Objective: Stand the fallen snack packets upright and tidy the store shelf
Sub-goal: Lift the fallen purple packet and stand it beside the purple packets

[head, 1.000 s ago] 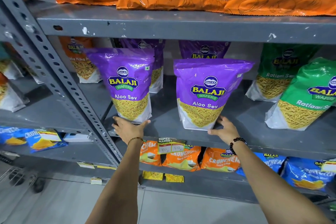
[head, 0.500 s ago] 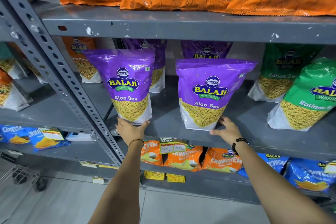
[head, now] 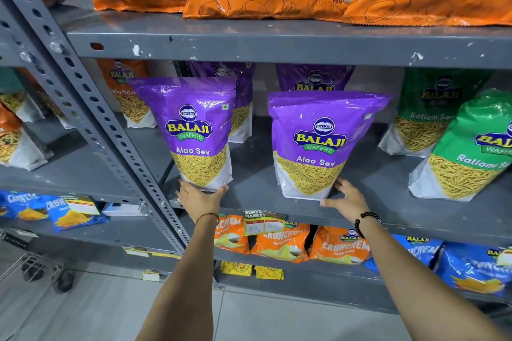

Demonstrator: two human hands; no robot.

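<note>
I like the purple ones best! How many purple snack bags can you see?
4. The front left purple bag by the left hand, the front right purple bag by the right hand, and two behind them. More may hide behind.

gap: bare shelf (head: 249, 188) between purple packets (head: 198, 130) | overhead: upper shelf (head: 277, 44)

Your left hand (head: 200, 198) covers the bottom edge of the left Aloo Sev packet (head: 195, 130), so you cannot tell whether it rests on the shelf (head: 257, 196). The two rear purple packets (head: 314, 77) are mostly hidden, the green Ratlami Sev packet (head: 471, 147) is cut off at the right edge, and the price tag (head: 263, 225) has handwriting too small to read surely.
</note>
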